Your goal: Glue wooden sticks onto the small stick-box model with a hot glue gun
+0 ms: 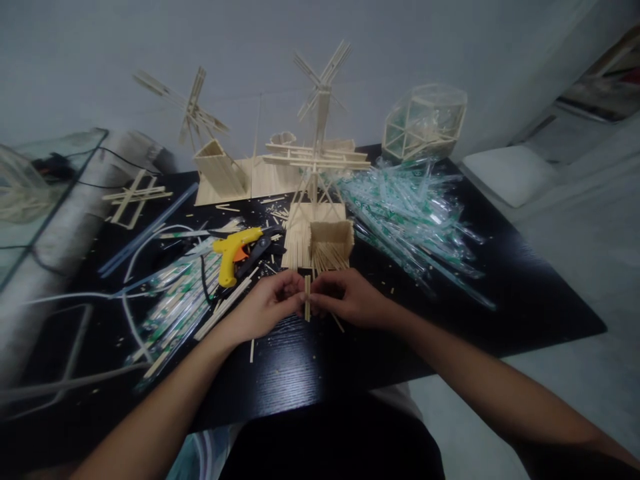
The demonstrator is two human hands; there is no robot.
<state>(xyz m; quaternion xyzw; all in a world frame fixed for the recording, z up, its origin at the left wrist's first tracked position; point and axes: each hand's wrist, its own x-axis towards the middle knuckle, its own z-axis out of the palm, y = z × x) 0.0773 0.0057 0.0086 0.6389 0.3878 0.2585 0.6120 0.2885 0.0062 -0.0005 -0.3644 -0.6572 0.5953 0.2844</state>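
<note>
Black table (530, 300) before a grey wall (240, 40).
Left hand (270, 301) and right hand (353, 299) pinch a short stick bundle (307, 300) between them, over the table's near side; yellow glue gun (231, 257) leftward, plastic packets (415, 207) rightward.

Green print is showing on the clear wrappers (415, 203) heaped along the right side of the black counter (520, 300), and similar green markings are running along the clear packets (175, 293) lying on the left side, but blur and small size are leaving all of it beyond reading; no word, brand, number or sign is coming through legibly on anything in view
</note>
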